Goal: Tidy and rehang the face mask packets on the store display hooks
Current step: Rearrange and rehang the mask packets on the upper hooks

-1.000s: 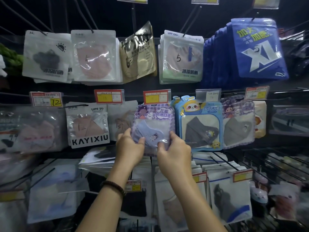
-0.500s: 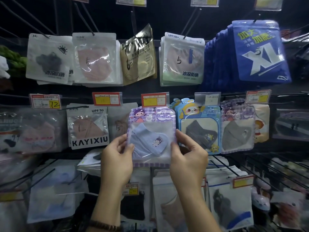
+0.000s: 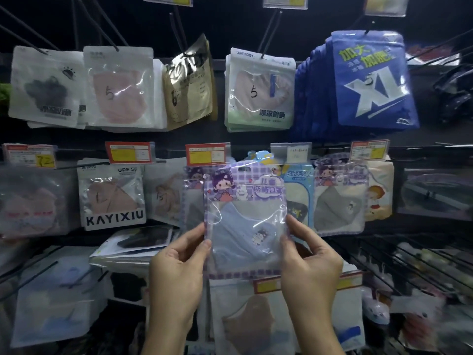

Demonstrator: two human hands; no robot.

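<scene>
Mask packets on display hooks

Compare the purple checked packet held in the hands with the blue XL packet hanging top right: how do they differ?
The purple checked packet is held by the left hand and right hand; the blue XL packet hangs in the top row. The purple one has a clear window showing a pale blue mask; the blue one is opaque. Both carry Chinese print.

The left hand and right hand are showing bare, with bare forearms and short, plain fingernails.
</scene>
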